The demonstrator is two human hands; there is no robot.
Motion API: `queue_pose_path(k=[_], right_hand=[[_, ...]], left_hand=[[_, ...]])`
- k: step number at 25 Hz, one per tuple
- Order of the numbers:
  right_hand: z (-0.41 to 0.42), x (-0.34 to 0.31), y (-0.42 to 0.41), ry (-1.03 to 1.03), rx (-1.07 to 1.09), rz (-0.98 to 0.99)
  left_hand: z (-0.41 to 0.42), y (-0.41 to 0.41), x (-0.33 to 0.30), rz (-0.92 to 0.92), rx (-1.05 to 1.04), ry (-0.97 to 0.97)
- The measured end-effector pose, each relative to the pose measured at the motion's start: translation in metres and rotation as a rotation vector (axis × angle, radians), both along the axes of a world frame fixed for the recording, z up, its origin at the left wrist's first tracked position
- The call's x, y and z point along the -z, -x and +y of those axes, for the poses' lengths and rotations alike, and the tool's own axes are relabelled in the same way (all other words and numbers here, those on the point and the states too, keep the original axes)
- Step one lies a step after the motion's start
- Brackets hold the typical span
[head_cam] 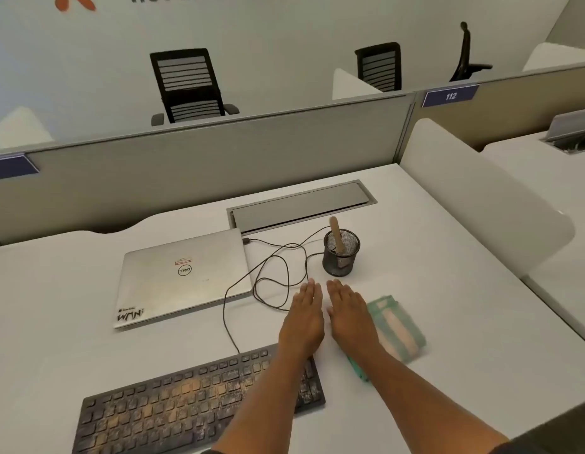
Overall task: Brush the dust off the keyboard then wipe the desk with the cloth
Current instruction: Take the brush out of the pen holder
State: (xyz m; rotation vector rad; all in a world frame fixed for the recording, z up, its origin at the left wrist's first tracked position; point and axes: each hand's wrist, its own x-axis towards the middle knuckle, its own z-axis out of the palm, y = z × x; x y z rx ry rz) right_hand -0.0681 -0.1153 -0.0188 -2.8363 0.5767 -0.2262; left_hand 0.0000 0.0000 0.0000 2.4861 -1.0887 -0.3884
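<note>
On the white bench [88, 339], everything can be placed from the dark keyboard [173, 407], which lies at the near edge with pale and tan dust spread thickly over its keys. Beyond its left half lies a closed silver laptop [183, 276], lid down, with stickers on the lid. A thin black cable [271, 276] runs from the laptop's far right corner, loops loosely over the bench beyond the keyboard's right end, and comes back to the keyboard's far edge. The left hand [302, 317] is stretched out flat beyond the keyboard's right end, palm down, fingers straight and together, holding nothing; its forearm crosses above the keyboard's right keys. Just beside it on the right, the right hand [350, 317] is flat in the same way, palm down, fingers extended, empty; whether either palm touches the bench I cannot tell. Farther beyond the keyboard's right end, past the fingertips, stands a black mesh cup [341, 257] with the wooden handle of a brush [336, 239] sticking up out of it. To the right of the keyboard, partly under the right wrist and forearm, lies a folded green cloth [399, 329] with a pale stripe, flat on the bench.
</note>
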Motion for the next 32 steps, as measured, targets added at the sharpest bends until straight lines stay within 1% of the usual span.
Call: queue_pose_path(k=[1, 3, 5, 11, 16, 18, 20, 22, 25, 28, 32], right_hand=[[-0.006, 0.002, -0.003, -0.018, -0.011, -0.014], [-0.015, 0.008, -0.005, -0.073, -0.013, -0.035], [-0.02, 0.007, -0.008, -0.08, -0.024, -0.05], [-0.028, -0.01, -0.013, -0.238, -0.061, -0.133], [-0.044, -0.039, -0.028, -0.219, -0.114, -0.419], [-0.062, -0.06, -0.045, -0.209, -0.105, -0.485], [-0.081, -0.079, -0.067, -0.185, -0.077, -0.507], [-0.097, -0.093, -0.092, -0.219, -0.005, -0.469], [-0.124, -0.1, -0.12, -0.357, 0.11, -0.266], [-0.148, -0.103, -0.135, -0.407, 0.116, -0.103], [-0.158, -0.105, -0.146, -0.478, 0.088, -0.031]], left_hand=[[-0.007, -0.004, 0.003, -0.011, -0.025, 0.0], [-0.017, -0.01, 0.006, 0.028, -0.089, -0.008], [-0.028, -0.016, 0.011, 0.057, -0.142, -0.025], [-0.046, -0.014, 0.032, 0.046, -0.238, -0.146], [-0.051, -0.013, 0.043, -0.041, -0.279, -0.104], [-0.051, -0.014, 0.045, -0.041, -0.277, -0.101], [-0.051, -0.013, 0.046, -0.048, -0.274, -0.103], [-0.052, -0.014, 0.047, -0.06, -0.279, -0.096], [-0.054, -0.014, 0.047, -0.048, -0.313, -0.081], [-0.061, -0.013, 0.049, -0.061, -0.386, -0.061], [-0.067, -0.013, 0.056, -0.102, -0.44, -0.033]])
